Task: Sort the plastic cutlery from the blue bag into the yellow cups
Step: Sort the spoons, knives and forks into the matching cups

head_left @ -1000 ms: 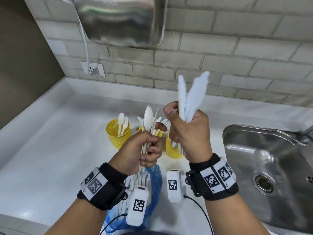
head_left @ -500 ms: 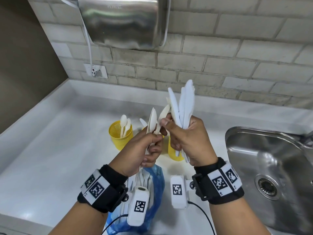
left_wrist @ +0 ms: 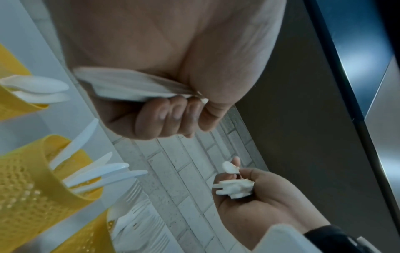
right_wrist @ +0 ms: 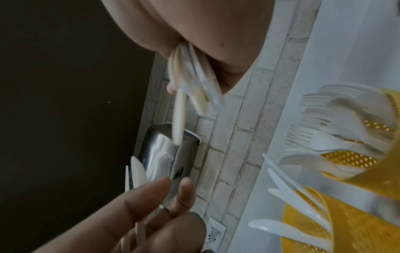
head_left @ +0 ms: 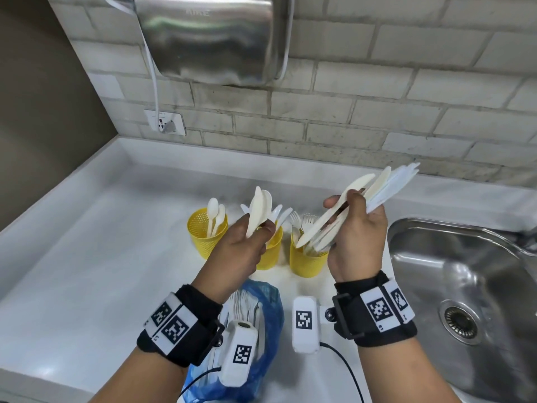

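Three yellow mesh cups stand in a row on the white counter: the left cup [head_left: 207,231] has spoons, the middle cup [head_left: 270,251] is half behind my left hand, the right cup [head_left: 305,261] has forks. My left hand [head_left: 245,245] grips a small bunch of spoons [head_left: 258,209] upright above the middle cup. My right hand [head_left: 359,228] grips a bundle of knives [head_left: 374,189], tilted up to the right over the right cup. The blue bag [head_left: 266,324] with more cutlery lies on the counter beneath my left wrist.
A steel sink [head_left: 470,289] takes up the right side. A steel hand dryer [head_left: 212,39] hangs on the brick wall, with a wall socket [head_left: 164,122] below it. A dark wall [head_left: 43,112] bounds the counter on the left.
My hands have drawn apart. The right hand has swung its knife bundle from upright to slanting right, with one more cream piece in it. The left hand's bunch is smaller.
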Demonstrator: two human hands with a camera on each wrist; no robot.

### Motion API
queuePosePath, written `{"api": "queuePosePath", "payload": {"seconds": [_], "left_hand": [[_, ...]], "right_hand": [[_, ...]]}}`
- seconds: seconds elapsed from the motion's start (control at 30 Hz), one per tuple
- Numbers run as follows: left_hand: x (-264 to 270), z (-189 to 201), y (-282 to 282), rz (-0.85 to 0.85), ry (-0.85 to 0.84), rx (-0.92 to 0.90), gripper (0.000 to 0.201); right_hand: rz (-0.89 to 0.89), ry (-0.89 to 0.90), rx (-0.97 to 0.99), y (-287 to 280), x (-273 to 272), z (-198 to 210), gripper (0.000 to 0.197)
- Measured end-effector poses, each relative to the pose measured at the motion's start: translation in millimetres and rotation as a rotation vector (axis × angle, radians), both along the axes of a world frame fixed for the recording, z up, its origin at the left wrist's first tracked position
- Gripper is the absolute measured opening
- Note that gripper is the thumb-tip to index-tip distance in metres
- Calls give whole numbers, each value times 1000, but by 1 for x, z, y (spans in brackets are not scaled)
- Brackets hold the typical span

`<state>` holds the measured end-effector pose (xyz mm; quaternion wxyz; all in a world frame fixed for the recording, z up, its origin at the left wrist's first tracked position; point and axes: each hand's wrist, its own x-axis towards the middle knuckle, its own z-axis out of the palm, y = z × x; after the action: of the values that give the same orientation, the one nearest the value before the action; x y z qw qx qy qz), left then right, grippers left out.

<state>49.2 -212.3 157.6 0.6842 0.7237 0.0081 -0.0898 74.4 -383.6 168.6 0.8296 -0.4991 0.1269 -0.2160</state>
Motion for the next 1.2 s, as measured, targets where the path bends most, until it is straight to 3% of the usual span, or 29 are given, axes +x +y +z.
{"api": "queuePosePath", "payload": {"seconds": [0.1,0.27,0.47,0.6,0.67,0.8,0.93,1.03,1.1,1.2], "left_hand": [[3,-7,-1,39,4,47,4],[5,-14,-5,46,-53,161,16],[3,-12,-10,-22,-183,270,29],[2,-16,-11,-28,-229,301,19],[3,-18,-10,-30,-217,296,23],[0,-14,-8,-33,-203,223,20],[-3,-8,-8,-18,-69,5,12],[-1,-7,-8,-1,74,-156,19],[1,-8,-9,14,116,-198,26],[5,-13,-9,74,172,-254,32]], "right_hand": [[-23,-63,-25,6,-3,2,3],[91,-113,-260,20,-7,-10,21],[307,-70,-473,31,-13,-20,15],[341,-95,-589,31,-14,-16,8],[292,-64,-541,32,-13,-14,10],[156,47,-230,23,-2,-12,17],[96,72,116,7,7,-11,7],[114,67,326,1,10,-10,6],[104,22,361,1,9,-5,7],[20,-95,237,9,9,5,7]]}}
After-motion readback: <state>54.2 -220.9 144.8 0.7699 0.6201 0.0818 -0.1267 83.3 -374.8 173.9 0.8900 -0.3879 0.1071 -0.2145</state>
